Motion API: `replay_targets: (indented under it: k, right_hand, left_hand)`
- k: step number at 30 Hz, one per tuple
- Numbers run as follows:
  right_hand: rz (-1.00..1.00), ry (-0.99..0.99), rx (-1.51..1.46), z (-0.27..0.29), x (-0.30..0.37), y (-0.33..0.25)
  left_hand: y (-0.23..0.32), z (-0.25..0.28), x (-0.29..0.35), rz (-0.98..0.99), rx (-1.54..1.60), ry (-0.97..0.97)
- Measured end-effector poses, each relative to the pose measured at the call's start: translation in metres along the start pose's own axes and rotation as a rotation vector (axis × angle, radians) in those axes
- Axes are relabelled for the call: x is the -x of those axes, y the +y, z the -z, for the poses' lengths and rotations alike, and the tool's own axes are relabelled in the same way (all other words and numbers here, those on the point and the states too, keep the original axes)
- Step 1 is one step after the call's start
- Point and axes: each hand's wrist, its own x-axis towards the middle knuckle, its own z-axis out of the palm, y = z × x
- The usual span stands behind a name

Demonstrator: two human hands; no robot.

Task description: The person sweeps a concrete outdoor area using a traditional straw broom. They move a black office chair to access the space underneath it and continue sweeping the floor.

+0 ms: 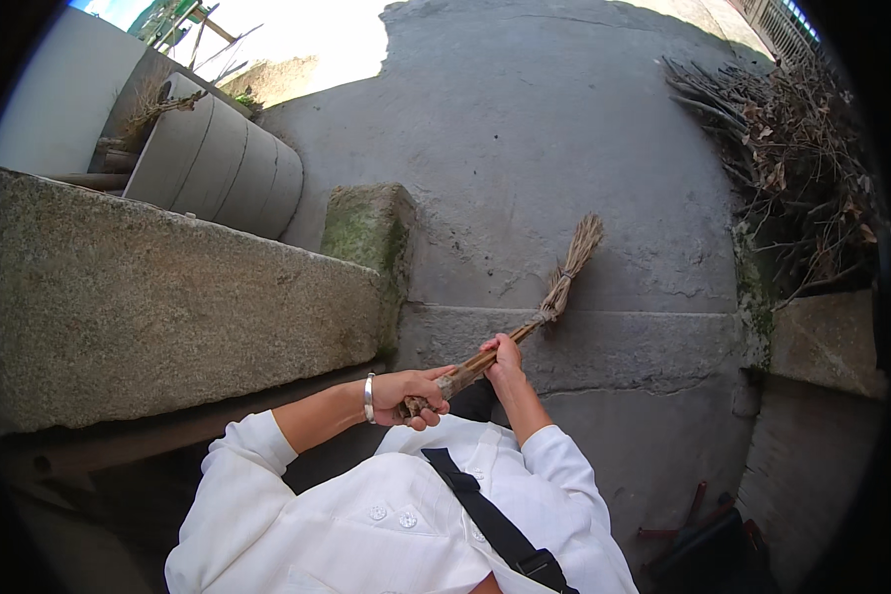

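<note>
Head view: left hand [403, 389] (one bracelet [369, 398]), right hand [507, 358], both around one broom [555, 298].

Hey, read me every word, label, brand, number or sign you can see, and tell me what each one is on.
There is no readable text in view.
The broom in the left hand and right hand, the black strap and the grey cylinder show no lettering.

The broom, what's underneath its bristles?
Grey concrete ground shows around the bristles of the broom; the patch directly beneath is covered, so I can't tell what's there.
</note>
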Motion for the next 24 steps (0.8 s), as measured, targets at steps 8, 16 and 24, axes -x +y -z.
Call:
replay_targets:
  k: [8, 16, 24]
  right_hand:
    - [0.081, 0.008, 0.194, -0.039, -0.049, -0.049]
    - [-0.027, 0.246, 0.372, -0.051, -0.084, -0.165]
    - [-0.236, 0.193, 0.520, -0.113, -0.108, -0.185]
  left_hand:
    - [0.031, -0.002, -0.021, -0.204, 0.163, -0.092]
    - [0.086, -0.020, -0.126, -0.241, 0.497, -0.217]
    - [0.137, -0.093, -0.117, -0.398, 0.543, -0.088]
